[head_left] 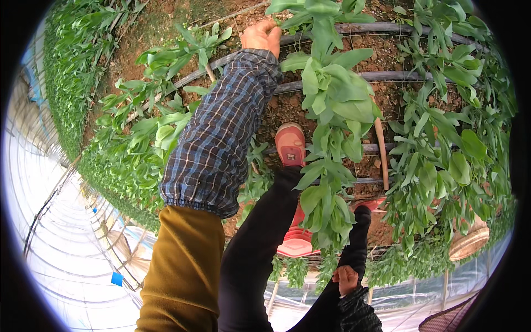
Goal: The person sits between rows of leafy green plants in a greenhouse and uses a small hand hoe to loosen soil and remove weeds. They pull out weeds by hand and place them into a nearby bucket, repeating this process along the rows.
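My left hand (260,36) reaches far forward, low over the soil between rows of leafy green plants. Its fingers are bent down beside small weeds (286,25); the fingertips are hidden, so what they hold cannot be told. A plaid sleeve cover (224,128) wraps that forearm. To its right stands a tall row of broad-leaved plants (327,95). My right hand (346,280) is curled closed against my dark trouser leg (352,245), with nothing visible in it. My pink shoe (290,143) stands on the soil between the rows.
Dark irrigation hoses (390,76) cross the soil, with thin netting lines around the plants. A curved wooden stick (381,153) stands by the middle row. A red plastic container (296,240) sits behind my foot. More plants (439,157) grow at right, near a straw-coloured object (471,240).
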Demonstrator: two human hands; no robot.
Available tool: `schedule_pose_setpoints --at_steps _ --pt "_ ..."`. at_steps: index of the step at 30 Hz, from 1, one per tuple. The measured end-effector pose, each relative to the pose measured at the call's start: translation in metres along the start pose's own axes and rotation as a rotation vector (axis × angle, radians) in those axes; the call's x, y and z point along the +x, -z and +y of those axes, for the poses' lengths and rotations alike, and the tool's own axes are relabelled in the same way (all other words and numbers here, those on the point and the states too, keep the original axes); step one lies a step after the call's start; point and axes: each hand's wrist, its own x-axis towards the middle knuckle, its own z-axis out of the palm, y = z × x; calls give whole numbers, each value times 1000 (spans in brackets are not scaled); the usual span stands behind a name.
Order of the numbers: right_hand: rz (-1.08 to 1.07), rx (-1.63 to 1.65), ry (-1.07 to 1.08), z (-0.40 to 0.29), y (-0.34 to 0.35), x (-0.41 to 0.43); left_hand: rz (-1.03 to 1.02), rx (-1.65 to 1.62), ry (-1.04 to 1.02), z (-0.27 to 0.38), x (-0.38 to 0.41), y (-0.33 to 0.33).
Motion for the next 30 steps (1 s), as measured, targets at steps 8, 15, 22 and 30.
schedule_pose_setpoints --at_steps 8,15,22,30 --pt "28 6 -2 12 8 -3 236 -264 257 -7 -24 43" --pt "18 66 -41 17 9 -4 -46 100 82 27 -34 67" --pt "13 112 -60 39 3 7 33 373 -26 -17 114 134" --pt "45 199 -167 54 -30 20 -569 819 -270 -57 114 100"
